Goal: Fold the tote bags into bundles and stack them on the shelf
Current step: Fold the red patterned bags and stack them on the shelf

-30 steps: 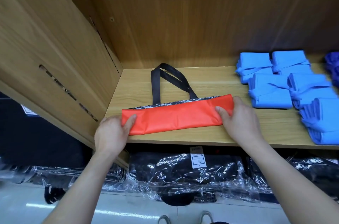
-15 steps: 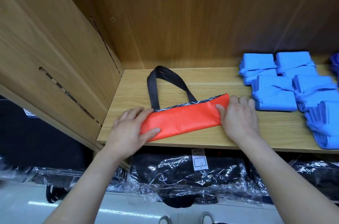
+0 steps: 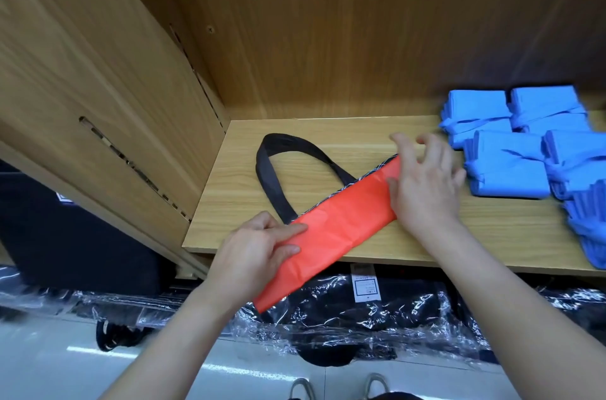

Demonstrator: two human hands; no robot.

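Quick look from my remote seat. The orange tote bag (image 3: 334, 235) is folded down to a long narrow strip and sits slantwise across the front of the shelf (image 3: 492, 235). One end is on the board. The other end pokes out past the shelf's front edge and hangs in the air.

The black handles (image 3: 272, 176) come out of the strip's long edge and lie flat in a loop on the shelf, toward its back wall.

The left hand (image 3: 255, 255) is at the shelf's front edge and has hold of the overhanging part of the strip. Thumb and index finger lie close together on top of the fabric. The other fingers are tucked out of sight, so I can't tell how they sit.

The right hand (image 3: 426, 190) is further in over the shelf, palm down on the strip's other end. Its thumb is on the orange and its fingers are spread apart, reaching past the fabric.

A bunch of tied blue bundles (image 3: 508, 170) sit packed together at the right end of the shelf, close to the right hand's fingers; I can't tell if they touch.

Under the shelf there are black packs in clear plastic wrap (image 3: 328, 317), one with a white label (image 3: 364, 285). Shoe tips (image 3: 301, 388) show on the floor below the shelf.
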